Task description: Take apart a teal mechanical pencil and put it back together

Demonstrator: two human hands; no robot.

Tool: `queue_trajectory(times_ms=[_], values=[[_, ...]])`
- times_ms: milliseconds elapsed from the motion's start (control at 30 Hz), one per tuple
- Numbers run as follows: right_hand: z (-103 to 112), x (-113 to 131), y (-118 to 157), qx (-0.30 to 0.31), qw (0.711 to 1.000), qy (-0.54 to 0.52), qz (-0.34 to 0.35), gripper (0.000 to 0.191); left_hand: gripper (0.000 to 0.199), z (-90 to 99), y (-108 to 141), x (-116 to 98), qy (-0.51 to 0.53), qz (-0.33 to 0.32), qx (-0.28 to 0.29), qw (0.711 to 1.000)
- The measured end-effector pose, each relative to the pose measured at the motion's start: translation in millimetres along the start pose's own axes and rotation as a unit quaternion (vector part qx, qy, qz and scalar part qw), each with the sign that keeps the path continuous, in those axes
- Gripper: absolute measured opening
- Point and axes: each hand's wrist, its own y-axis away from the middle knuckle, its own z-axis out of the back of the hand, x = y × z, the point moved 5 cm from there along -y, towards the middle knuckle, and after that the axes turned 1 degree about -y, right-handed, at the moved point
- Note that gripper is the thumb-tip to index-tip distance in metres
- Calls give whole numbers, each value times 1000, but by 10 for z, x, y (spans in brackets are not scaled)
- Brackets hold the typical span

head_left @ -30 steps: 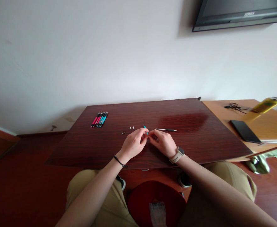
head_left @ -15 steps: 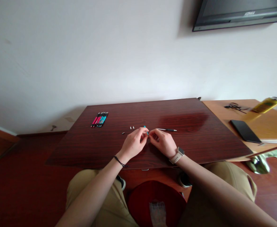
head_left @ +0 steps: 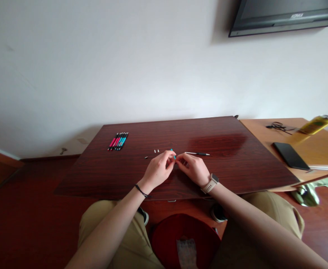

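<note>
My left hand (head_left: pixel 159 164) is closed, its thumb and fingertips pinching a blue pen barrel (head_left: pixel 171 150) above the dark table. Against the barrel's lower end are the fingertips of my right hand (head_left: pixel 194 168), also closed; whatever small part they pinch is hidden. Just beyond the right hand lies a thin pen piece (head_left: pixel 201 154), white at one end and black at the other. Two tiny white pieces (head_left: pixel 156 151) and a small dark piece (head_left: pixel 146 157) rest to the left of my hands.
Several pink and blue pens (head_left: pixel 118 141) lie in a row at the table's left (head_left: pixel 82 179). On the lighter side desk at right are a black phone (head_left: pixel 290 155), a coiled cable (head_left: pixel 278 126) and a yellow can (head_left: pixel 316 125). A red stool (head_left: pixel 164 239) stands below.
</note>
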Motion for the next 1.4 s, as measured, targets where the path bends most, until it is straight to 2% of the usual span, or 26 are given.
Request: queue_trajectory(times_ms=[200,500,700,900,1067,1167,1267,1400], values=[[-7,4,-9,13,999,38,2,3,25,-15,2,-13,2,-7,14,1000],[-21,10,-7,4,998,64,8,5,26,-21,-3,0,-7,3,6,1000],[-5,28,15,1,999,32,-2,4,25,102,-32,35,8,24,-11,1000],[95,-25,26,-23,999,15,-29,4,27,470,-38,340,8,72,-42,996],[178,-99,8,-43,998,18,-51,6,36,723,-16,646,-48,99,-46,993],[219,-113,-4,-53,997,17,-60,7,34,755,44,812,-128,123,-14,984],[233,-120,-7,-56,996,19,-67,8,19,737,131,955,-213,144,35,966],[212,-141,-6,-53,996,20,-65,8,6,704,191,1059,-268,161,82,946]])
